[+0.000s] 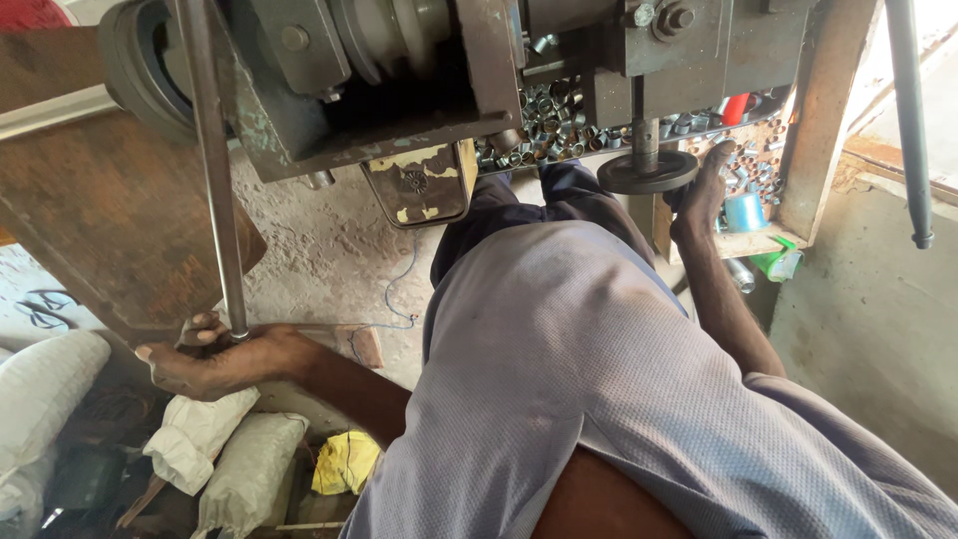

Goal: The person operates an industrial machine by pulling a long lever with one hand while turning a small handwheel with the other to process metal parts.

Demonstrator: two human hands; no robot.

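Gripping the steel rod (222,200), left hand (215,357); right hand (702,195) touches handwheel (647,172).

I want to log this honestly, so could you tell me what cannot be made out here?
- Head view: left hand fingertips, hidden behind the lever rod.
- Right hand fingers, hidden under the round disc.
- Small metal rings: too small to count.
- Machine top: cut off by the edge.

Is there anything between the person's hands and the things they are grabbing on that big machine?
Nothing visible. The left hand is already wrapped around the bottom of the long metal rod. The right hand already touches the round black wheel, with the tray of small metal rings just behind it.
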